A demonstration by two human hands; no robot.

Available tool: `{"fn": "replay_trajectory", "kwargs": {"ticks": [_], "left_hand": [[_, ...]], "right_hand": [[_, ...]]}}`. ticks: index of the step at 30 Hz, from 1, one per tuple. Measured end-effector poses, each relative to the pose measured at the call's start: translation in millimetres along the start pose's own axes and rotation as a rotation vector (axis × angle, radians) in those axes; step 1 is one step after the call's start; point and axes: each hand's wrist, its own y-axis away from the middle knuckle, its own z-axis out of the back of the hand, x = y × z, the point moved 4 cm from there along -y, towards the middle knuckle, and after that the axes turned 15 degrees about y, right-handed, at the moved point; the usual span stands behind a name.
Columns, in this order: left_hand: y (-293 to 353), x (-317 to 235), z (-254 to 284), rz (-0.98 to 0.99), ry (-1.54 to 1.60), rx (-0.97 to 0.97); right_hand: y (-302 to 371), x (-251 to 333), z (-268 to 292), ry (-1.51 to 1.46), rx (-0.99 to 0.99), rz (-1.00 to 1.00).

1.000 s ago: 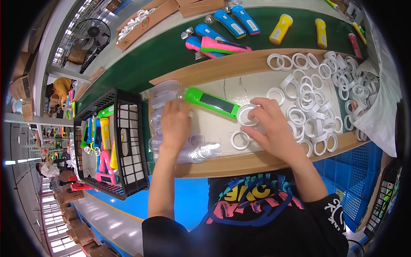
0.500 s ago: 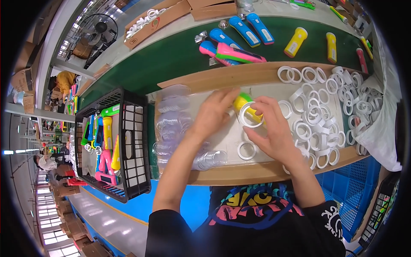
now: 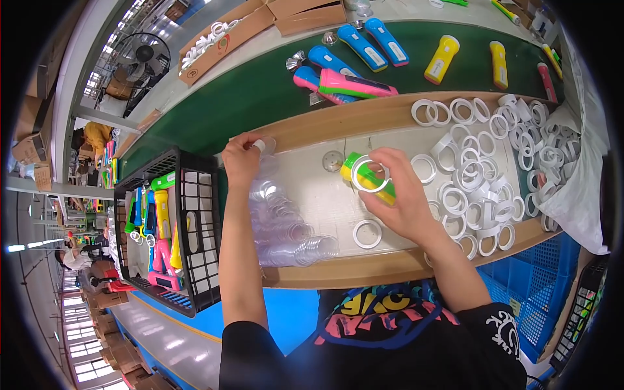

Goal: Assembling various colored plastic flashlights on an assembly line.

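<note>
My right hand (image 3: 404, 195) is closed around a short green and yellow flashlight (image 3: 354, 170), and a white ring (image 3: 353, 177) sits between the fingertips in front of it. My left hand (image 3: 242, 161) is at the far left corner of the cardboard tray (image 3: 312, 278). Its thumb and fingers pinch the edge of a clear plastic disc (image 3: 268, 144), partly hidden by the fingertips. Rows of clear discs (image 3: 276, 214) lie along the tray's left end. A loose white ring (image 3: 368, 234) lies below my right hand, and many more white rings (image 3: 478, 172) are heaped at the right.
A black crate (image 3: 201, 240) of colourful flashlights stands left of the tray. Beyond the tray, blue flashlights (image 3: 363, 49), a pink one (image 3: 354, 84) and yellow ones (image 3: 442, 60) lie on a green surface (image 3: 214, 107). A white bag (image 3: 582, 214) hangs at the right.
My left hand has moved left, from beside the flashlight to the clear discs. My right hand stays near the tray's middle with the flashlight and ring, the flashlight now more in view.
</note>
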Motion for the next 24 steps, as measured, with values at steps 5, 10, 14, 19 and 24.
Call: {"fn": "replay_trajectory", "kwargs": {"ticks": [5,10,14,19,24], "left_hand": [[5.4,-29.0,11.5,0.066,0.381,0.038],[53.1,-122.2,-36.0,0.151,0.697,0.364],[67.2,-162.1,-71.2,0.023,0.583,0.54],[5.4,-184.0,-103.2,-0.343,0.344,0.329],[-83.4,-190.2,-210.9,-0.347,0.104,0.429]], "right_hand": [[1.5,3.2,-0.3,-0.031,0.001,-0.008],[-1.8,2.7,2.3,-0.071,-0.014,-0.054],[-3.6,-0.7,19.5,-0.083,-0.096,-0.076],[-5.6,-13.3,32.1,-0.138,-0.141,-0.153],[-5.1,-14.0,37.9,-0.223,-0.224,-0.191]]}}
